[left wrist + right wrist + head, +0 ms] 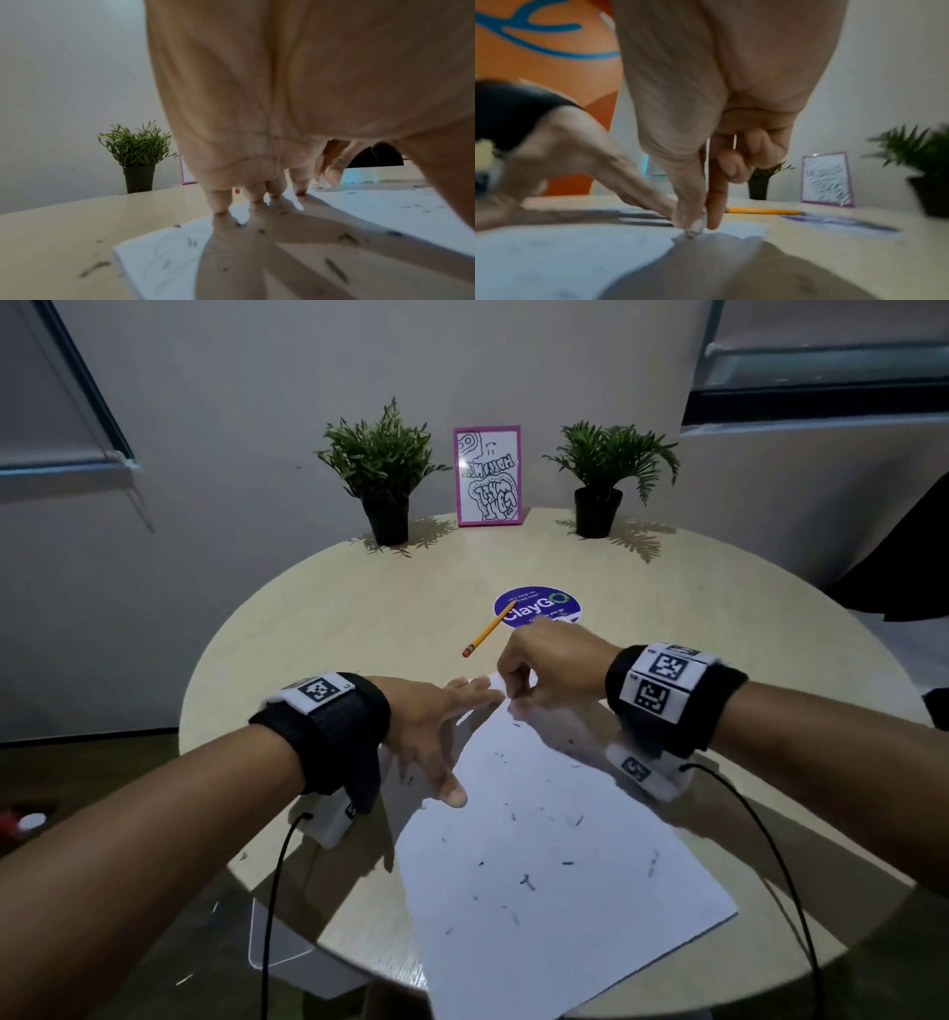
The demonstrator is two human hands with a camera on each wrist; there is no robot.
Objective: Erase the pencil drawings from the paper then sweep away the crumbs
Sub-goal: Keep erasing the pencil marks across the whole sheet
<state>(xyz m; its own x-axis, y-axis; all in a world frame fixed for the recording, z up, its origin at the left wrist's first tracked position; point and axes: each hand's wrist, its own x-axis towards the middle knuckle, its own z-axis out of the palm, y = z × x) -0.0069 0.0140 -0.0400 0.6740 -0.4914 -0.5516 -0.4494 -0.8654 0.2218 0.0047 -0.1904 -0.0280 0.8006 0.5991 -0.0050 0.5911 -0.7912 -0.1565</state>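
Observation:
A white sheet of paper (544, 855) lies on the round wooden table (318, 618), strewn with dark eraser crumbs (526, 882). Faint pencil lines (164, 249) show near its left corner in the left wrist view. My left hand (436, 726) lies flat with straight, spread fingers (218, 201) pressing the paper's far left part. My right hand (544, 670) pinches a small grey-white eraser (696, 226) between thumb and forefinger, its tip on the paper's far corner, close to the left fingertips. A yellow pencil (488, 631) lies just beyond the paper.
Two potted plants (382, 469) (608, 472) and a pink-framed picture (488, 474) stand at the table's far edge. A round purple sticker (544, 603) lies past the pencil. The paper's near corner overhangs the table's front edge. Some crumbs (93, 268) lie on the wood left of the paper.

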